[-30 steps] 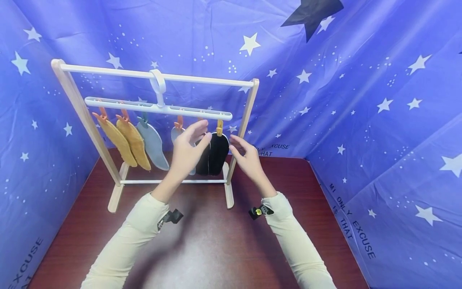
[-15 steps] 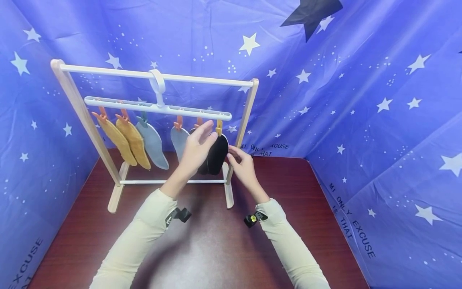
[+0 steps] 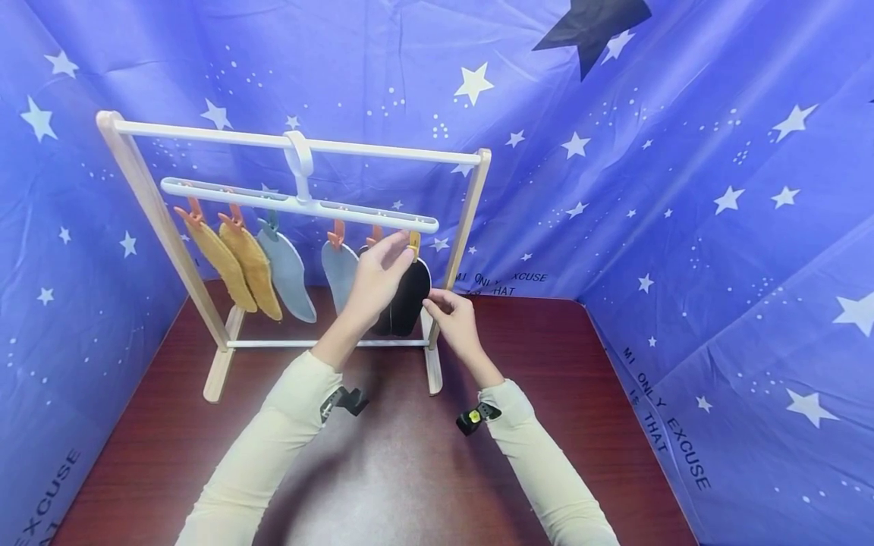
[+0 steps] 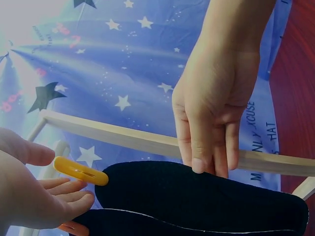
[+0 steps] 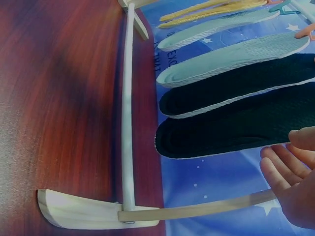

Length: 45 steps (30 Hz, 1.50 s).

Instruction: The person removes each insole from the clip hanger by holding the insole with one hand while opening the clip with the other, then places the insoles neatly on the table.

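Two black insoles hang at the right end of a white hanger (image 3: 369,216). My left hand (image 3: 378,284) is at the top of the outer black insole (image 3: 413,292), thumb and fingers on either side of the yellow clip (image 4: 81,170) that bites its tip. My right hand (image 3: 456,322) pinches that insole's right edge, thumb on the near face and fingers behind, as the right wrist view shows. The second black insole (image 5: 216,96) hangs just left, partly hidden by my left hand in the head view.
Two yellow insoles (image 3: 249,269) and two light blue insoles (image 3: 287,265) hang from clips further left. The hanger hooks over the top bar of a wooden rack (image 3: 471,227), which stands on a dark red table (image 3: 546,394). A blue star-patterned cloth (image 3: 655,152) surrounds the table.
My left hand has moved right to the yellow clip. My right hand has come down and left onto the insole's edge. The hanger's right end now dips slightly.
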Available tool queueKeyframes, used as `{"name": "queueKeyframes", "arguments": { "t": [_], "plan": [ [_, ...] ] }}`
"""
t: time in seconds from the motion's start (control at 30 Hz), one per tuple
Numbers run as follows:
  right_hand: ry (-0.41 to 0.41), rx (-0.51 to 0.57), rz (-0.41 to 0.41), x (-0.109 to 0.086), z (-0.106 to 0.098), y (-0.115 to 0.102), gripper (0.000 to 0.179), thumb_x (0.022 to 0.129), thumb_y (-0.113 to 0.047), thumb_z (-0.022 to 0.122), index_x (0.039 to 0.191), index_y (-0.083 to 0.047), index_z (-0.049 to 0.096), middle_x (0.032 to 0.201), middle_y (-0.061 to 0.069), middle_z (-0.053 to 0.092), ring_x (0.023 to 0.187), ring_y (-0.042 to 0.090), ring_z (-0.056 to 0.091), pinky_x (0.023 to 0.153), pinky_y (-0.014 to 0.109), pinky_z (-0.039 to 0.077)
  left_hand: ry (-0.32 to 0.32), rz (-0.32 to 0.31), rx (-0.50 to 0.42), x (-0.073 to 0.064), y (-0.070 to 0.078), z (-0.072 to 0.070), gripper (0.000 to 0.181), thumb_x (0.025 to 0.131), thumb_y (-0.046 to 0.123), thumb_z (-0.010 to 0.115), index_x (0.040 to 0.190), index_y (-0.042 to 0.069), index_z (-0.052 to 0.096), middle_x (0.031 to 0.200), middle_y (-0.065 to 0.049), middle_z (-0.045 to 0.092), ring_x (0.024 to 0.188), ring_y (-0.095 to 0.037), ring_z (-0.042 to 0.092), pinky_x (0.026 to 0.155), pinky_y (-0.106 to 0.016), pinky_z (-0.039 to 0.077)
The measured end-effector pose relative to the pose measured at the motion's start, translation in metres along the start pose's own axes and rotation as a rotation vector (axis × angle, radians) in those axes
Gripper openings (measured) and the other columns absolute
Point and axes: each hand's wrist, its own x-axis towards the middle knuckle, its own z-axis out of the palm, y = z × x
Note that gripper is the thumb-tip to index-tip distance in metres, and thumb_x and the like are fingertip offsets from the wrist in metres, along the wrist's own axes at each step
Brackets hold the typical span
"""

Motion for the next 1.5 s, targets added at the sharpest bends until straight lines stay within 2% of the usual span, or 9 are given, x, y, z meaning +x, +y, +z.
{"name": "queueKeyframes", "arguments": {
  "t": [0.27, 0.47, 0.7, 1.0, 1.27, 1.37, 1.5],
  "plan": [
    [-0.004, 0.014, 0.027, -0.002, 0.000, 0.003, 0.018, 0.089, 0.003, 0.073, 0.104, 0.013, 0.073, 0.101, 0.030, 0.074, 0.077, -0.002, 0.064, 0.073, 0.009, 0.052, -0.002, 0.005, 0.024, 0.003, -0.003, -0.002, 0.041, 0.103, 0.007, 0.057, 0.141, -0.007, 0.054, 0.145, -0.022, 0.058, 0.137, -0.032, 0.055, 0.118, -0.037, 0.043],
    [-0.017, 0.009, 0.034, -0.001, -0.004, 0.000, 0.016, 0.090, 0.004, 0.072, 0.102, 0.013, 0.073, 0.102, 0.030, 0.074, 0.077, -0.004, 0.063, 0.074, 0.009, 0.052, -0.032, 0.008, 0.036, 0.004, -0.001, -0.004, 0.040, 0.103, 0.006, 0.057, 0.141, -0.008, 0.054, 0.143, -0.024, 0.059, 0.136, -0.033, 0.056, 0.117, -0.039, 0.044],
    [-0.047, 0.000, 0.004, -0.001, -0.009, -0.001, 0.017, 0.090, 0.006, 0.071, 0.103, 0.016, 0.072, 0.099, 0.034, 0.072, 0.078, 0.006, 0.065, 0.071, 0.008, 0.050, -0.067, 0.018, 0.104, 0.006, 0.004, -0.006, 0.042, 0.101, 0.006, 0.061, 0.139, -0.010, 0.055, 0.136, -0.028, 0.062, 0.130, -0.037, 0.060, 0.115, -0.043, 0.047],
    [-0.055, 0.107, 0.110, -0.002, -0.014, -0.006, 0.017, 0.090, 0.006, 0.071, 0.104, 0.014, 0.072, 0.098, 0.030, 0.074, 0.073, -0.002, 0.065, 0.071, 0.012, 0.055, -0.059, 0.028, 0.119, 0.010, 0.005, -0.005, 0.038, 0.098, 0.005, 0.064, 0.133, -0.012, 0.059, 0.130, -0.030, 0.065, 0.124, -0.039, 0.064, 0.112, -0.044, 0.049],
    [-0.065, 0.172, 0.149, -0.004, -0.020, -0.003, 0.019, 0.091, 0.004, 0.071, 0.107, 0.013, 0.072, 0.091, 0.013, 0.077, 0.075, 0.002, 0.067, 0.073, 0.016, 0.058, -0.055, 0.032, 0.159, 0.011, 0.006, -0.005, 0.037, 0.098, 0.004, 0.065, 0.131, -0.011, 0.061, 0.128, -0.030, 0.067, 0.122, -0.039, 0.065, 0.111, -0.045, 0.050],
    [-0.070, 0.189, 0.165, -0.005, -0.021, -0.001, 0.020, 0.091, 0.004, 0.071, 0.108, 0.015, 0.071, 0.092, 0.014, 0.077, 0.077, 0.004, 0.068, 0.074, 0.017, 0.059, -0.044, 0.036, 0.164, 0.010, 0.006, -0.004, 0.036, 0.097, 0.003, 0.066, 0.129, -0.012, 0.062, 0.126, -0.030, 0.068, 0.121, -0.039, 0.066, 0.110, -0.045, 0.051],
    [-0.075, 0.190, 0.173, -0.007, -0.021, 0.000, 0.022, 0.091, 0.003, 0.071, 0.109, 0.016, 0.070, 0.098, 0.023, 0.076, 0.077, 0.002, 0.068, 0.076, 0.016, 0.059, -0.027, 0.056, 0.173, 0.010, 0.006, -0.004, 0.034, 0.096, 0.003, 0.068, 0.126, -0.011, 0.065, 0.122, -0.029, 0.069, 0.118, -0.039, 0.068, 0.108, -0.045, 0.053]
  ]
}}
